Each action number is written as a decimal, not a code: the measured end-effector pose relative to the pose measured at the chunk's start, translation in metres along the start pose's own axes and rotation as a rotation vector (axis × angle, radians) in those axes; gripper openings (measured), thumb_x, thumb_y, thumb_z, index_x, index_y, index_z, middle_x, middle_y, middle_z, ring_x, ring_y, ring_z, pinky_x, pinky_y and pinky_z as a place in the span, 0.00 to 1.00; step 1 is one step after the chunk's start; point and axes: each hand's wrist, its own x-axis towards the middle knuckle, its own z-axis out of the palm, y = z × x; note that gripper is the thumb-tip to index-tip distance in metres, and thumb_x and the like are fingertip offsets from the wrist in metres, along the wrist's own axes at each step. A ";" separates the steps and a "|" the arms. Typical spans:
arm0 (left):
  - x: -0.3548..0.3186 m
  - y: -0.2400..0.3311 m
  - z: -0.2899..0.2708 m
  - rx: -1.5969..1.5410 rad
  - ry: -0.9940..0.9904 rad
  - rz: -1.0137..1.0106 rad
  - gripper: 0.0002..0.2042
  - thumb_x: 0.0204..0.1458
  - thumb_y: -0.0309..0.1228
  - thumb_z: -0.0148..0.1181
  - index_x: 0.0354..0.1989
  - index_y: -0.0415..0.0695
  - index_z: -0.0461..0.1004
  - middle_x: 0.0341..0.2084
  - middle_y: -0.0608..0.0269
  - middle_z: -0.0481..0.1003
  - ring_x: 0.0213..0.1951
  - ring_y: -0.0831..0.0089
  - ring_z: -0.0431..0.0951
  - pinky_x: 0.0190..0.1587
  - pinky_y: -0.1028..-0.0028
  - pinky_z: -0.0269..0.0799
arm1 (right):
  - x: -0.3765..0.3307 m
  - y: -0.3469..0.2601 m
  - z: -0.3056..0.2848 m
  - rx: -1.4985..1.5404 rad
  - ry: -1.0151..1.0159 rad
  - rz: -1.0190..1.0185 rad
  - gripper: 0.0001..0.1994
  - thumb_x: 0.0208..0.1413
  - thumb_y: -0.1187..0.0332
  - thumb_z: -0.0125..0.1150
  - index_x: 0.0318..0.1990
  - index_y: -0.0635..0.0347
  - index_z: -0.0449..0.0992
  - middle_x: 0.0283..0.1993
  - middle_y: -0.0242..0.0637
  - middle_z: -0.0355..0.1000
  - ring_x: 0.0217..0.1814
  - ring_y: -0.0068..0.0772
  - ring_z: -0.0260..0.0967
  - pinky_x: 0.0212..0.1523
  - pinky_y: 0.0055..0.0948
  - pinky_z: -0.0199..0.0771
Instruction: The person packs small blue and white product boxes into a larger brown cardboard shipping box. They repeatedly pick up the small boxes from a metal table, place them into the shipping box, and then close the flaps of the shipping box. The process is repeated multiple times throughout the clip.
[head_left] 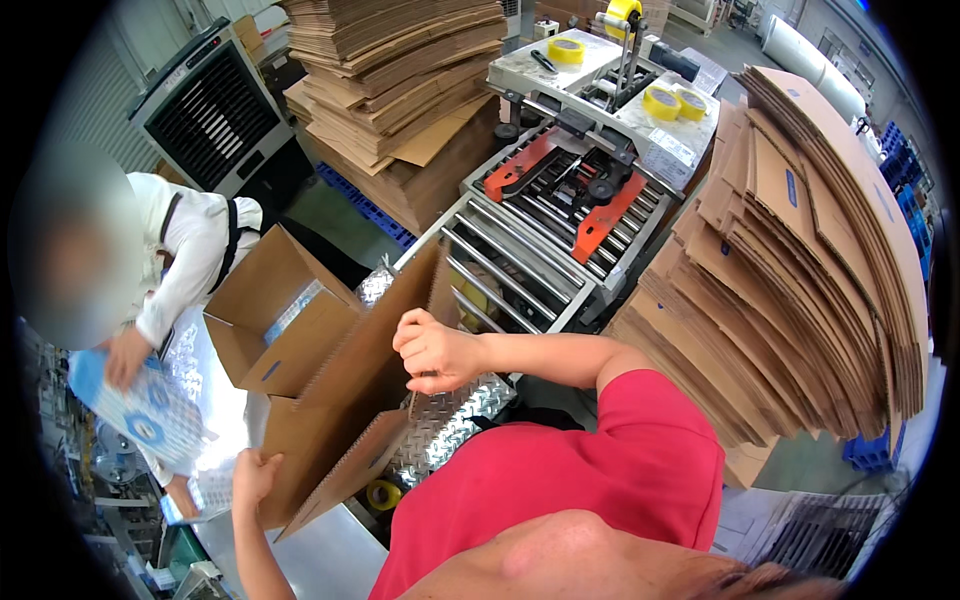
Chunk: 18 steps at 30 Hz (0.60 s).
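A brown cardboard box (345,395), its flaps standing out, is tilted between my two hands over the metal work table. My right hand (436,352) is closed on the upper edge of the box, near its far flap. At the near left side, my left hand (256,478) grips the box's lower edge with the thumb showing and the other fingers partly hidden. Right behind it stands a second open box (245,345) with a light blue and white package (292,312) inside. A yellow tape roll (383,494) lies below the held box.
Across the table a co-worker in white sleeves (185,270) handles blue-white plastic packages (150,410). A roller conveyor with a taping machine (570,190) stands ahead. Flat cardboard is stacked at the right (780,260) and at the back (395,90). An air cooler (215,120) stands far left.
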 end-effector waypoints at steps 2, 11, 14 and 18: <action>0.003 -0.029 -0.019 -0.195 0.041 0.038 0.11 0.47 0.29 0.60 0.26 0.29 0.73 0.15 0.51 0.73 0.20 0.65 0.76 0.24 0.65 0.67 | 0.017 0.003 0.010 0.217 -0.017 -0.047 0.16 0.47 0.67 0.59 0.13 0.57 0.61 0.18 0.31 0.63 0.34 0.35 0.65 0.46 0.38 0.55; -0.018 -0.013 0.049 -0.112 -0.782 0.420 0.29 0.50 0.44 0.58 0.57 0.39 0.63 0.51 0.45 0.69 0.57 0.52 0.65 0.59 0.62 0.59 | 0.057 0.019 0.229 -0.007 -0.666 -0.261 0.39 0.46 0.50 0.61 0.66 0.49 0.53 0.72 0.47 0.37 0.74 0.45 0.32 0.68 0.54 0.32; -0.017 -0.028 0.019 -0.172 -0.898 0.478 0.33 0.46 0.44 0.63 0.59 0.42 0.62 0.57 0.46 0.64 0.61 0.53 0.59 0.61 0.63 0.55 | 0.026 0.053 0.248 -0.048 -1.038 -0.037 0.39 0.48 0.49 0.60 0.66 0.48 0.53 0.72 0.46 0.37 0.74 0.42 0.34 0.68 0.55 0.34; 0.009 -0.046 0.004 0.196 -0.163 0.352 0.49 0.30 0.36 0.73 0.65 0.44 0.53 0.61 0.45 0.56 0.61 0.48 0.57 0.62 0.61 0.53 | 0.119 0.072 0.197 -0.276 -0.377 -0.300 0.23 0.41 0.58 0.61 0.47 0.54 0.71 0.58 0.40 0.62 0.62 0.44 0.56 0.64 0.52 0.46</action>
